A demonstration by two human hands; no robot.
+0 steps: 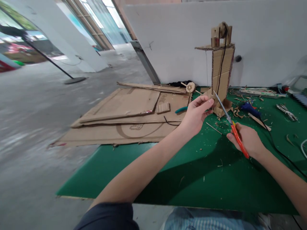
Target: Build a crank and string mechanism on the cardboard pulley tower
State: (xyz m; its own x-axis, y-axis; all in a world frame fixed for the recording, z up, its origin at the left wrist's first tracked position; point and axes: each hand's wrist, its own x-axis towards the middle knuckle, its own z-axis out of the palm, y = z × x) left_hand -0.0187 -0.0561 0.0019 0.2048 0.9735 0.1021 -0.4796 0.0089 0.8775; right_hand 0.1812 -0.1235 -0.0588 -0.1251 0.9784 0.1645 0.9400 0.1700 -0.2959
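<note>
My left hand (pixel 197 112) pinches a small brown piece of cardboard (pixel 213 99) between thumb and fingers, in front of the cardboard tower. In my right hand (pixel 249 139) is a pair of scissors (pixel 236 132) with red and yellow handles. Their blades point up and left, with the tips beside the small piece; I cannot tell whether they touch it. The cardboard tower (pixel 219 68) stands upright behind my hands, with a wheel (pixel 223 30) at its top and a black cord hanging down its front. A thin stick (pixel 214 128) lies on the green table (pixel 192 179) between my hands.
Flat cardboard sheets (pixel 122 100) cover the table's left part, with a small cardboard block (pixel 163 107) and a teal-handled tool (pixel 181 110) on them. A cardboard disc (pixel 190 87) on a stick lies behind. Right are a blue glue gun (pixel 250 108), its cord, a bundled cable (pixel 286 111) and scraps.
</note>
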